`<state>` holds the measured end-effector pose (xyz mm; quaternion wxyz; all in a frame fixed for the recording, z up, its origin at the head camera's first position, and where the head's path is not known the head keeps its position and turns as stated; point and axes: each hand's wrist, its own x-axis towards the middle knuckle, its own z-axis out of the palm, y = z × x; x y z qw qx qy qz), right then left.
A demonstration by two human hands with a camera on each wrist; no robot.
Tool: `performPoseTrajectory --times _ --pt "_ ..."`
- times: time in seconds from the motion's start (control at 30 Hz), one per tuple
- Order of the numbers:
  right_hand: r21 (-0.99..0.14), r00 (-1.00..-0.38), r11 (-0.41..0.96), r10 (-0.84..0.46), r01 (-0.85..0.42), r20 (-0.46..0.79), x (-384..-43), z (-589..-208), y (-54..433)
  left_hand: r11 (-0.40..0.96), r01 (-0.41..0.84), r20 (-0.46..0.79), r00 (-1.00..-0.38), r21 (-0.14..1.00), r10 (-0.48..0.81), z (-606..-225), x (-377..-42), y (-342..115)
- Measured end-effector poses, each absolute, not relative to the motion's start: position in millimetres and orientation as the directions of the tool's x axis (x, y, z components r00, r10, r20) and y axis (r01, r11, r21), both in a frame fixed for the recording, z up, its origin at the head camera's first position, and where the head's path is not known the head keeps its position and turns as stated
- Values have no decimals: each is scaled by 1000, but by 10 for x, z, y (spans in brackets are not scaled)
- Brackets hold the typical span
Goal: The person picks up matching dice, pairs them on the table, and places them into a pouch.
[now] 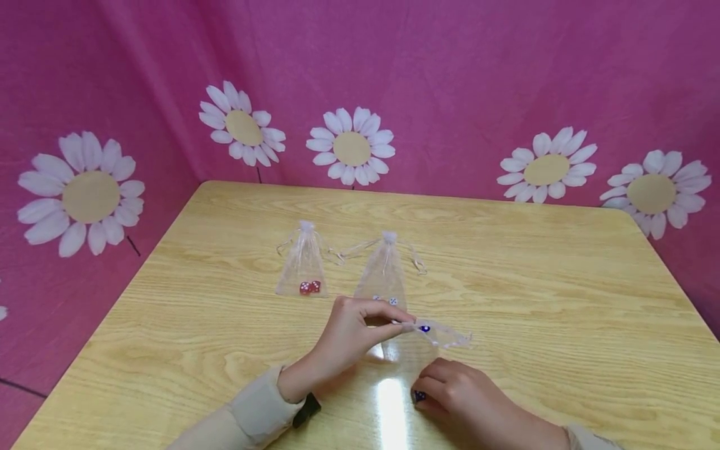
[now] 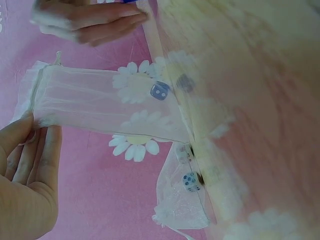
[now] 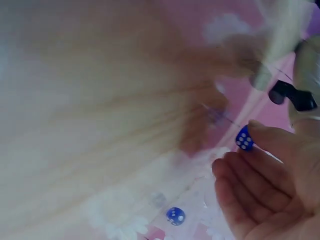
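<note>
My left hand (image 1: 351, 328) pinches the top edge of a sheer white drawstring organza bag (image 2: 100, 100), which hangs upright over the table. Low inside the bag lies a blue die (image 2: 160, 90), also visible through the mesh in the head view. To the right of the bag and nearer the table's front, my right hand (image 1: 464, 394) holds another blue die (image 3: 244, 138) between thumb and fingers. Behind them lie two closed organza bags: one bag (image 1: 304, 259) with red dice (image 1: 310, 287), the other bag (image 1: 385, 265) with white dice (image 1: 393, 301).
The wood-grain table (image 1: 185, 350) has a glossy top that reflects light. A pink cloth (image 1: 444, 75) printed with white daisies hangs behind and along the sides. Cords of the closed bags trail over the tabletop.
</note>
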<state>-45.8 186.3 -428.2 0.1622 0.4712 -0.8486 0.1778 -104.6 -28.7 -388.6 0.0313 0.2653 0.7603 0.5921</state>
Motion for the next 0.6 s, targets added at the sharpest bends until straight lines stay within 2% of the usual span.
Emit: performPoseTrajectory --times 0.17,0.23,0.4,0.53,0.6 --pt "-325 -517 403 -695 -855 499 -381 -4157 1868 160 363 263 -860 918 437 -3885 -1046 -291" --pt "-350 -492 349 -679 -869 545 -365 -4109 1865 158 368 269 -859 916 436 -3888 -1048 -290" --pt "-285 -338 184 -565 -941 753 -356 -3959 1814 155 379 281 -855 912 435 -3896 -1047 -291" --pt "-170 -186 75 -389 -983 903 -395 -3742 1743 151 385 289 -853 910 434 -3901 -1049 -288" --pt "-130 -139 48 -290 -990 947 -428 -3643 1722 148 380 286 -855 913 432 -3900 -1050 -282"
